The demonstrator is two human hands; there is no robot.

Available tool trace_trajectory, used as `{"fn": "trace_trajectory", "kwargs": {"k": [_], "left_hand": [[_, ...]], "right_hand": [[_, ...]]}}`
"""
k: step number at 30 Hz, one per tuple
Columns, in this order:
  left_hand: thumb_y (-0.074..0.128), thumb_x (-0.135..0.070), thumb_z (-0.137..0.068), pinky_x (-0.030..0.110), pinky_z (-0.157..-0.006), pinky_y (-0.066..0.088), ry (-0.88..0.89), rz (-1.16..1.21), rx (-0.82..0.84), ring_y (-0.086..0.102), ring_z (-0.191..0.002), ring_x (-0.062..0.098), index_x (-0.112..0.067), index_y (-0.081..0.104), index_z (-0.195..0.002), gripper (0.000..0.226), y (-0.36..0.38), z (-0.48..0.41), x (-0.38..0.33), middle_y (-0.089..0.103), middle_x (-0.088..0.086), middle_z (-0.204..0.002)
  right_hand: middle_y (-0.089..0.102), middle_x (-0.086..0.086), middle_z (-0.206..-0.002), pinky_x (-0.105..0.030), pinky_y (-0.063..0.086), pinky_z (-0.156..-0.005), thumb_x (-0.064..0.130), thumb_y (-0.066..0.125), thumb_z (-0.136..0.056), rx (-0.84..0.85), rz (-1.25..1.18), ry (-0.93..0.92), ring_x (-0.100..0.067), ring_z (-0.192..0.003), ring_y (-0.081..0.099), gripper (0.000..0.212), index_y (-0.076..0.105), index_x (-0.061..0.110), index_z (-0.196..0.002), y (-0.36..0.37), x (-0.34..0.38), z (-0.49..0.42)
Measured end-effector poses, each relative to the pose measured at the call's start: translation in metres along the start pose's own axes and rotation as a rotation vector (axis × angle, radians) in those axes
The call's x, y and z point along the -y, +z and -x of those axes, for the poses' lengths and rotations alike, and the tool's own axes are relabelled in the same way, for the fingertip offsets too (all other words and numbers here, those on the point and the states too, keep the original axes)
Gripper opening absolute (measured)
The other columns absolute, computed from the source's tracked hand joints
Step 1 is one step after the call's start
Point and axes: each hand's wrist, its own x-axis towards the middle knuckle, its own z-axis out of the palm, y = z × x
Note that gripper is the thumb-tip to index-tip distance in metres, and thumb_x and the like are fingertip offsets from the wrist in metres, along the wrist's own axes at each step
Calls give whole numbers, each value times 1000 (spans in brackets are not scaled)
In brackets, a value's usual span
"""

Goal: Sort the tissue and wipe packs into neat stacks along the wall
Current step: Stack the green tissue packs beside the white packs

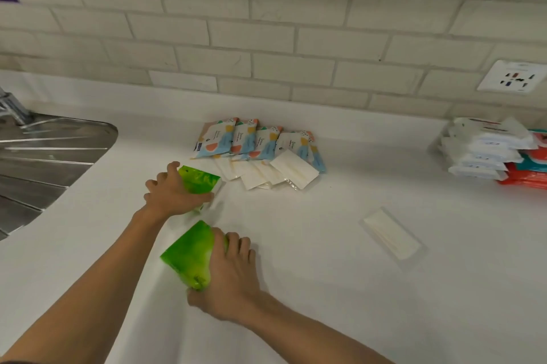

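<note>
My left hand [171,190] grips a green tissue pack [201,180] lying on the white counter [325,245], fingers curled over its left side. Nearer to me, my right hand [231,269] holds a second green pack [186,254] by its right end, thumb under its near edge. Behind them, several colourful patterned packs [245,140] lie in an overlapping row near the wall. Several plain white packs [266,171] fan out in front of that row. One white pack [390,233] lies alone to the right.
A stack of white wipe packs [482,150] stands at the far right against the brick wall, with red and teal packs [529,168] beside it. A steel sink drainer [44,162] fills the left. A wall socket [512,76] sits at upper right.
</note>
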Motion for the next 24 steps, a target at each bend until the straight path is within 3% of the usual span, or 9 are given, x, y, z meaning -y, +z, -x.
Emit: {"fn": "trace_trajectory", "kwargs": {"k": [6, 13, 15, 18, 20, 22, 24], "left_hand": [[87, -56, -56, 57, -108, 29, -79, 24, 56, 25, -139, 43, -18, 7, -151, 130, 9, -13, 8, 29, 21, -151], [87, -59, -53, 50, -107, 30, -70, 14, 55, 29, -136, 41, -6, 21, -145, 125, 15, -19, -14, 35, 25, -144], [84, -66, -43, 48, -106, 30, -38, 50, 41, 34, -132, 41, -4, 30, -140, 127, 14, -17, -30, 41, 25, -139], [81, -73, -21, 47, -103, 41, 33, 258, 38, 51, -120, 35, -12, 50, -128, 127, 11, -18, -49, 58, 14, -124], [91, -63, -30, 42, -91, 52, 116, 514, 104, 63, -106, 25, -23, 62, -110, 94, 12, -16, -62, 69, 3, -106], [96, -37, -46, 40, -84, 55, 186, 746, 236, 68, -97, 21, -23, 65, -101, 65, 13, -6, -80, 73, 2, -96], [95, -31, -40, 43, -81, 58, 201, 907, 400, 71, -98, 23, -15, 61, -116, 85, 15, 3, -96, 74, 6, -102]], "right_hand": [[30, 4, -136, -33, 31, -107, 43, 79, -64, -38, -275, 39, -19, -122, 24, 116, 4, 23, -150, -18, -21, 5], [25, 13, -138, -23, 27, -108, 43, 81, -67, -164, -434, 147, -10, -127, 22, 114, 4, 28, -150, -57, -64, 23], [26, 13, -135, -25, 29, -108, 44, 82, -67, -222, -469, 182, -9, -126, 23, 112, 6, 32, -149, -71, -77, 24], [31, 10, -128, -27, 34, -106, 43, 83, -66, -292, -488, 233, -10, -124, 28, 111, 9, 34, -148, -93, -97, 25], [31, 10, -124, -27, 36, -105, 41, 84, -66, -322, -489, 257, -10, -123, 30, 111, 10, 35, -147, -107, -110, 25], [29, 10, -120, -29, 39, -106, 39, 85, -65, -360, -490, 275, -11, -123, 31, 110, 12, 37, -146, -120, -123, 25], [27, 13, -115, -28, 39, -106, 38, 85, -64, -398, -482, 289, -10, -123, 29, 107, 15, 37, -144, -131, -135, 26]]}}
